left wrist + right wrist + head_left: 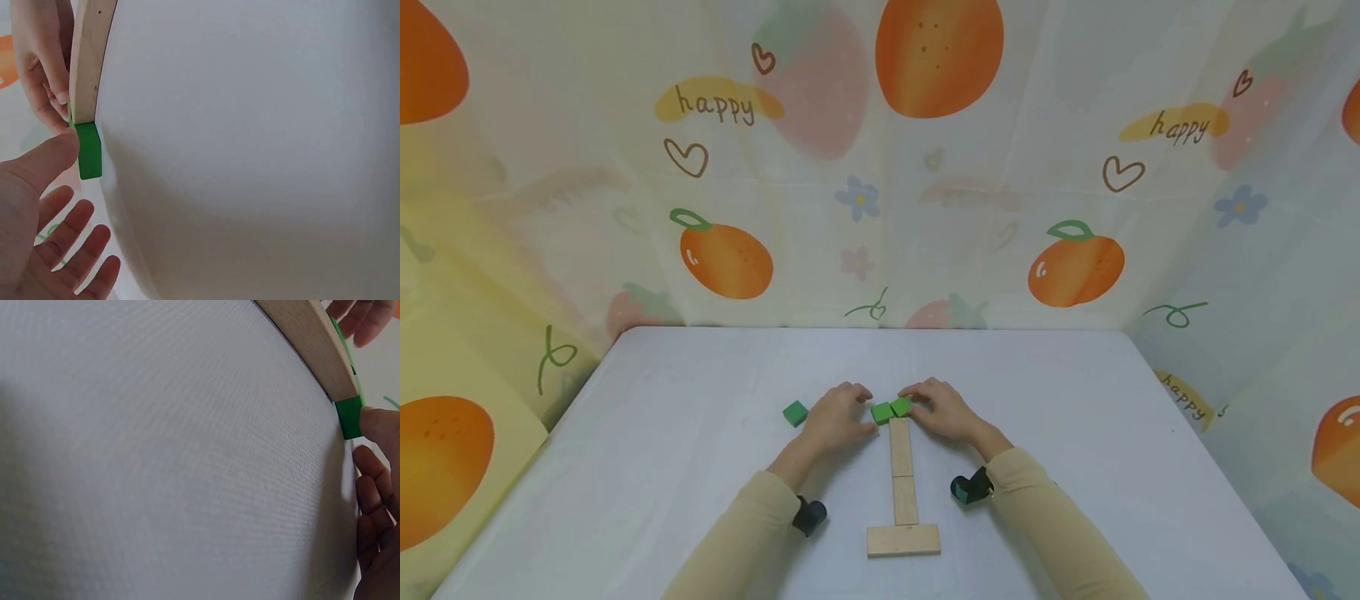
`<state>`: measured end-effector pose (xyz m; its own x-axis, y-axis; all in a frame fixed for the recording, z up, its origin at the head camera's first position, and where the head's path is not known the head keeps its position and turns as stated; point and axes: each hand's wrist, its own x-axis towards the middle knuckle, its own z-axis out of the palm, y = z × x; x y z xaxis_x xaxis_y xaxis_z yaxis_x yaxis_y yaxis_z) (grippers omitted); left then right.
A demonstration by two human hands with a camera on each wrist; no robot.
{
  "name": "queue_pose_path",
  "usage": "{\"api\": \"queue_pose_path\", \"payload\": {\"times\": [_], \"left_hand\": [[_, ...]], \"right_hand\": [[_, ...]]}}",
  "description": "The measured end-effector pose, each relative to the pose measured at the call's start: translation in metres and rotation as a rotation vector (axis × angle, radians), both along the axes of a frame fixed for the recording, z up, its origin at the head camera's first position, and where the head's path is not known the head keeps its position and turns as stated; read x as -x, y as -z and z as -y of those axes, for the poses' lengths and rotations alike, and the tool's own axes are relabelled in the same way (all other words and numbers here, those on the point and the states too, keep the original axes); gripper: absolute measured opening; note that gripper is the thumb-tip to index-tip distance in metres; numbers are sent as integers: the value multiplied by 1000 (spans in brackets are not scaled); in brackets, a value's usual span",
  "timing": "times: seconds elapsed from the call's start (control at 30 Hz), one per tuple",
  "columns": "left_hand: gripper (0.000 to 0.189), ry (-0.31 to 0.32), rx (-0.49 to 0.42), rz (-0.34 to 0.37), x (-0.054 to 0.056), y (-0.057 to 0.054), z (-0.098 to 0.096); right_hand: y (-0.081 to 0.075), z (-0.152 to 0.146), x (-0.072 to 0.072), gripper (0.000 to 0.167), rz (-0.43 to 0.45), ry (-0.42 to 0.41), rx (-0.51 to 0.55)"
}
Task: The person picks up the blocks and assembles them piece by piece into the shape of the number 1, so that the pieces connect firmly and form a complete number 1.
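Observation:
Two green blocks sit side by side at the far end of a row of wooden pieces: a left green block (882,413) and a right green block (901,406). My right hand (943,410) pinches the right block, its thumb (380,425) against the side and the index finger behind. Beside the left block is my left hand (837,418), fingers spread and loosely bent; in the left wrist view its thumb (53,156) lies close to the green block (89,150). Whether that thumb touches it I cannot tell.
Two wooden planks (901,447) run end to end toward me, meeting a crosswise wooden plank (903,541) at the near end. A separate green block (795,413) lies left of my left hand. Fruit-printed cloth (880,250) hangs behind the white table (1037,367).

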<state>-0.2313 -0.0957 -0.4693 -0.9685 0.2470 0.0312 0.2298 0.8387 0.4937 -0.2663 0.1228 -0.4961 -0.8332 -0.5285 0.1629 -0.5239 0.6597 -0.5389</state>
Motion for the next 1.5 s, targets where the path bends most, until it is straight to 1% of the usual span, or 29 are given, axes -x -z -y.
{"api": "queue_pose_path", "payload": {"times": [0.17,0.3,0.53,0.73,0.83,1.0,1.13,1.23,1.33,1.5], "left_hand": [[41,-26,-33,-38,-2,-9,8],[39,-48,-47,-61,-5,-13,18],[38,-74,-25,-84,-8,-17,37],[39,-100,-57,-83,-12,-18,53],[40,-120,-85,-72,-14,-17,62],[42,-165,-127,-55,-16,-11,76],[42,-190,-151,-46,-17,-7,85],[42,-210,-169,-21,-18,-5,91],[44,-226,-173,-3,-18,-3,96],[47,-250,-145,23,-18,1,103]], "right_hand": [[0,0,0,28,10,2,2],[1,0,0,28,12,0,6],[1,0,1,28,-6,-13,4],[1,0,0,28,-9,-10,10],[2,0,0,28,-8,-8,8],[3,0,0,29,-8,-3,-5],[2,0,-1,29,-11,-4,0],[2,0,-1,29,-18,-8,-3],[2,0,-1,29,-22,-11,-1],[1,0,-2,29,-18,-12,10]]}}
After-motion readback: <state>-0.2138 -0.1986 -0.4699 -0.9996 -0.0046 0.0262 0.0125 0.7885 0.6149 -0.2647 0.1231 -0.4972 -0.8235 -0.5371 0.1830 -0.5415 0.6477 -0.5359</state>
